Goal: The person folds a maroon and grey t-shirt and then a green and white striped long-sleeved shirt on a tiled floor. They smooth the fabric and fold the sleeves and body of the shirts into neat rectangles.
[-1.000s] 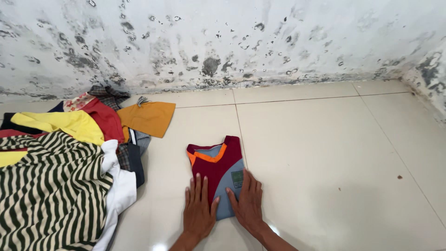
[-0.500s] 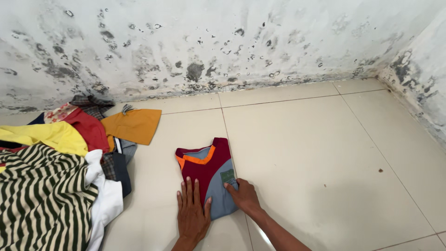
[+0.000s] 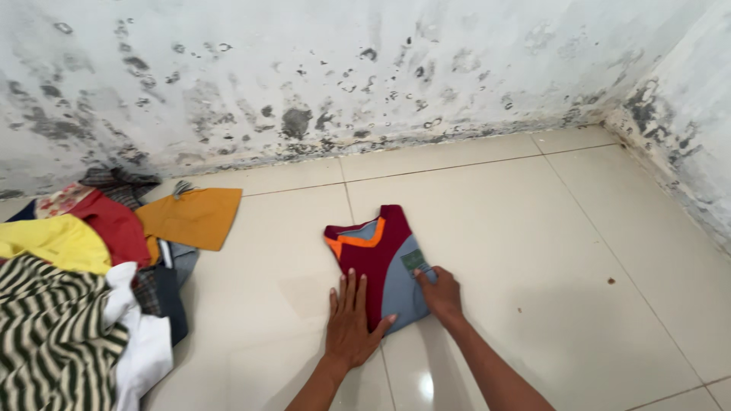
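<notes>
Bright, even daylight; soft shadows beside the forearms; small glare patch on the glossy floor [image 3: 426,384]; sharp overall, slight wide-angle bending at edges.

Your folded garment [image 3: 381,266]: maroon body, orange neck trim, grey-blue panel, small green patch. Pile at your left: black-and-cream striped cloth [image 3: 53,342], yellow cloth [image 3: 49,242], red cloth [image 3: 114,224], white cloth [image 3: 145,346], mustard-orange cloth [image 3: 194,217]. Cream glossy floor tiles [image 3: 533,251]. White wall [image 3: 343,68] speckled with dark grey mould spots.
</notes>
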